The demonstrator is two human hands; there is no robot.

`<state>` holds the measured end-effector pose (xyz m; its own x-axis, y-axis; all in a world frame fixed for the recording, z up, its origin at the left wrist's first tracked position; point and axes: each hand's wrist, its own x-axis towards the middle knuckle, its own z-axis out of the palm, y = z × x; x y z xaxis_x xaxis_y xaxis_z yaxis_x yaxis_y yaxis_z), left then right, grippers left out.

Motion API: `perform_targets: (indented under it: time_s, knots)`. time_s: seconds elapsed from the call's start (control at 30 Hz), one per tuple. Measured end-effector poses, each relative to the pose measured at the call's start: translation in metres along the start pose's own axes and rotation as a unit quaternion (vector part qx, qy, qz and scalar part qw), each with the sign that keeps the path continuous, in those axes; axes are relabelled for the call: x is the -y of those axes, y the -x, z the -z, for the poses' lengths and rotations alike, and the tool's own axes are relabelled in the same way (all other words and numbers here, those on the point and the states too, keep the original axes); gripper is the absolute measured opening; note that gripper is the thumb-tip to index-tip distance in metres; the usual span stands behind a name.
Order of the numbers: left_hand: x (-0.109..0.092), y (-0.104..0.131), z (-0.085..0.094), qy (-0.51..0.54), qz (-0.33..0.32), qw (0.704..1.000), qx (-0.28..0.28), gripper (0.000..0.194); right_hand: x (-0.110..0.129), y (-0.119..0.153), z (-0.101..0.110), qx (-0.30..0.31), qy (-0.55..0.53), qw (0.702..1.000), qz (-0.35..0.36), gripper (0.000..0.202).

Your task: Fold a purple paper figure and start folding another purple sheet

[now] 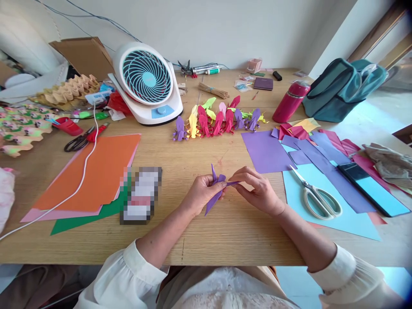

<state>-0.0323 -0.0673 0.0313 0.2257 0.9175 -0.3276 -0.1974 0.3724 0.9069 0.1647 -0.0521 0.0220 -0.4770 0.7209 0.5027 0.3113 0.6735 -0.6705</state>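
Note:
A folded purple paper figure is held above the front middle of the table, with several pointed flaps sticking out. My left hand pinches its body between thumb and fingers. With its fingertips, my right hand grips a narrow flap on the figure's right side. Behind the hands stands a cluster of folded paper figures in purple, yellow, red, pink and green.
Orange paper sheets and a phone lie to the left. On the right are white-handled scissors, purple sheets and a dark phone. A fan, a red bottle and a teal bag stand farther back.

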Motion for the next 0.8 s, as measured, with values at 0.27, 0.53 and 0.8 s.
perform_targets:
  time_s: [0.27, 0.53, 0.8]
  knots:
    - [-0.0017, -0.0015, 0.0057, -0.01, 0.018, 0.998, 0.054, 0.032, 0.0005, -0.0015, 0.0088, 0.04, 0.123, 0.981, 0.143, 0.019]
    - [-0.0021, -0.0004, 0.003, -0.053, 0.02, 0.997, 0.052, 0.029, 0.0027, -0.0028, 0.0069, 0.05, 0.161, 0.967, 0.19, 0.014]
    - [-0.0019, -0.0006, 0.0023, -0.081, 0.02, 0.996, 0.042, 0.021, 0.0038, -0.0032, 0.0067, 0.058, 0.182, 0.96, 0.204, 0.015]
